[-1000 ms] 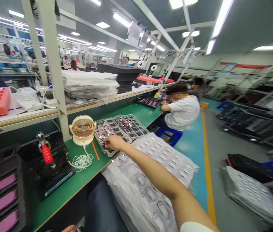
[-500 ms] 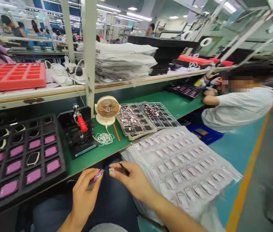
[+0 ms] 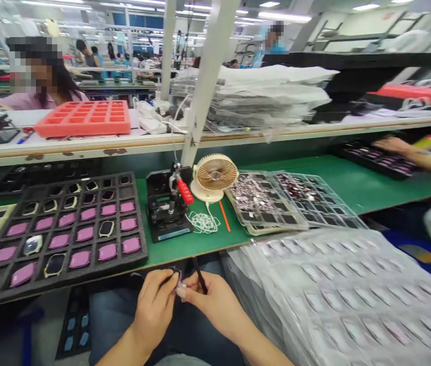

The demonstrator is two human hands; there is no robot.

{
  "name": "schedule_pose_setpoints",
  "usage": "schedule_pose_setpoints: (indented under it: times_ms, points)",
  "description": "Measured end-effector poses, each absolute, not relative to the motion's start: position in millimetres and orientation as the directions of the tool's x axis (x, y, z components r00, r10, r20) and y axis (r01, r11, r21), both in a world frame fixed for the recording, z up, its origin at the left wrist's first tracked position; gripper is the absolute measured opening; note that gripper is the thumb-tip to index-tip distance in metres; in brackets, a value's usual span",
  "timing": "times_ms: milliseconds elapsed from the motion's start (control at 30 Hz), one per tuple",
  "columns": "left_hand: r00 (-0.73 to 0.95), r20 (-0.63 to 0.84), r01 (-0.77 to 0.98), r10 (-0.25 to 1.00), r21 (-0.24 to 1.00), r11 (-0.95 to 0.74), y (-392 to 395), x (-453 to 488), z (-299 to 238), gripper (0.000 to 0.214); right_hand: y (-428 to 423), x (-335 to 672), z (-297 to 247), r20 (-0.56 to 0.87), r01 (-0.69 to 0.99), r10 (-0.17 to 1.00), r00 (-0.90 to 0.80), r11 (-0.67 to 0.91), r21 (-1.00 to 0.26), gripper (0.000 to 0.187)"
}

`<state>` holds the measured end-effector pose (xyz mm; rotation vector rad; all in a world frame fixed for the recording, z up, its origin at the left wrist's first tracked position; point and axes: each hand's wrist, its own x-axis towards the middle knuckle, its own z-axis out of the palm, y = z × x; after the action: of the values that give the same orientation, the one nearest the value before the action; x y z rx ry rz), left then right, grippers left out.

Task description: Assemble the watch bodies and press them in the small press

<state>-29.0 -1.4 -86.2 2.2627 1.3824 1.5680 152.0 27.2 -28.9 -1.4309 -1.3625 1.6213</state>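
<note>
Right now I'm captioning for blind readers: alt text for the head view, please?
A person's left hand holds a small purple piece; the right hand, close beside it, holds a slim black tool by a green workbench. On it sit a black foam tray holding purple watch cases, a red-handled toggle clamp and a cream desk fan.

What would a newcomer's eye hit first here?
Probably the red tray on the upper-left shelf, then the purple pieces in the black tray below it. The cream fan stands on the green bench, beside a red-handled fixture. Low centre, the left grip holds a small purple part.
</note>
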Motion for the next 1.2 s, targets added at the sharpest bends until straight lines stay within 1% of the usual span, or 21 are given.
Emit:
schedule_pose_setpoints:
  times_ms: [67, 167, 333, 433, 567, 833, 900, 1000, 1067, 1200]
  points:
    - [0.076, 0.718, 0.635, 0.692, 0.500, -0.588, -2.0, -30.2, -88.0, 0.043, 31.2, 151.7, -28.1, -0.364, 0.245, 0.886, -0.289, -0.299, -0.922, 0.036]
    - [0.068, 0.718, 0.633, 0.693, 0.506, -0.586, -2.4, -32.4, -86.6, 0.043, 36.4, 151.3, -24.3, -0.392, 0.264, 0.863, -0.320, -0.316, -0.911, 0.042]
    - [0.026, 0.716, 0.626, 0.698, 0.533, -0.569, -0.4, -32.9, -81.3, 0.042, 39.4, 151.6, -23.1, -0.480, 0.196, 0.774, -0.413, -0.439, -0.877, 0.052]
    - [0.009, 0.716, 0.593, 0.698, 0.558, -0.580, 3.1, -29.6, -80.0, 0.041, 41.2, 154.8, -27.7, -0.510, 0.123, 0.722, -0.468, -0.518, -0.847, 0.056]
    - [0.024, 0.707, 0.573, 0.707, 0.570, -0.589, 5.1, -26.2, -78.9, 0.041, 41.5, 158.4, -32.2, -0.492, 0.032, 0.735, -0.466, -0.542, -0.840, 0.059]
    - [0.020, 0.687, 0.583, 0.726, 0.582, -0.567, 4.4, -21.8, -80.3, 0.037, 38.2, 156.2, -35.5, -0.454, 0.014, 0.787, -0.417, -0.494, -0.870, 0.058]
    - [0.020, 0.697, 0.598, 0.717, 0.566, -0.567, 3.1, -20.1, -82.7, 0.036, 36.2, 154.2, -40.1, -0.447, 0.015, 0.803, -0.393, -0.480, -0.877, 0.059]
    - [0.010, 0.720, 0.625, 0.694, 0.537, -0.566, 2.6, -17.9, -90.9, 0.034, 33.3, 149.9, -50.8, -0.440, 0.060, 0.826, -0.352, -0.450, -0.891, 0.062]
    - [-0.006, 0.736, 0.630, 0.677, 0.528, -0.569, 3.7, -16.4, -98.3, 0.034, 32.9, 146.8, -60.9, -0.400, 0.105, 0.854, -0.332, -0.387, -0.916, 0.065]
    - [-0.063, 0.734, 0.615, 0.676, 0.562, -0.553, 6.1, -10.5, -110.0, 0.029, 35.4, 143.7, -87.8, -0.220, 0.144, 0.939, -0.263, -0.188, -0.972, 0.063]
